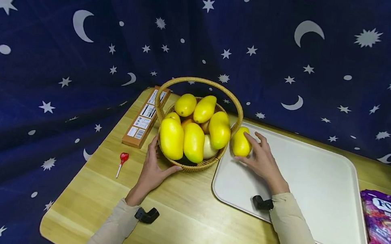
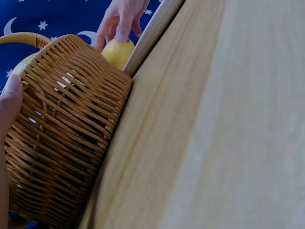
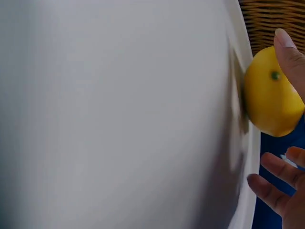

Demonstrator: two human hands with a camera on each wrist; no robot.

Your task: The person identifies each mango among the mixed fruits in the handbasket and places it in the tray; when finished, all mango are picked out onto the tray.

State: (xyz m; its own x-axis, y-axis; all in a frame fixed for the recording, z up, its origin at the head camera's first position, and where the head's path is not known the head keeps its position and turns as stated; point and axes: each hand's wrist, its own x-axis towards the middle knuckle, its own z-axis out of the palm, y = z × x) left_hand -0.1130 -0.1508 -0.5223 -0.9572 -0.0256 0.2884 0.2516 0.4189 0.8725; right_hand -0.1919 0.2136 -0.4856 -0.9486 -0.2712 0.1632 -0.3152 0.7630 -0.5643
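A wicker basket (image 1: pixel 208 165) with a tall hoop handle is heaped with yellow mangoes (image 1: pixel 194 142). My left hand (image 1: pixel 152 173) holds the basket at its near left side, thumb along the front and fingers on the left wall. The left thumb (image 2: pixel 10 102) lies near the rim in the left wrist view. Just right of the basket, one mango (image 1: pixel 241 142) is at the left end of a white tray (image 1: pixel 302 176). Around that mango my right hand (image 1: pixel 262 158) is spread, thumb over its near end; in the right wrist view, the visible fingers stand apart from it.
A long brown box (image 1: pixel 140 127) with labels lies left of the basket. Nearer to me is a red lollipop (image 1: pixel 123 158). A purple Fox's candy bag (image 1: pixel 388 223) lies at the tray's right end. A dark blue star-and-moon cloth (image 1: pixel 206 38) hangs behind the wooden table (image 1: pixel 183 218).
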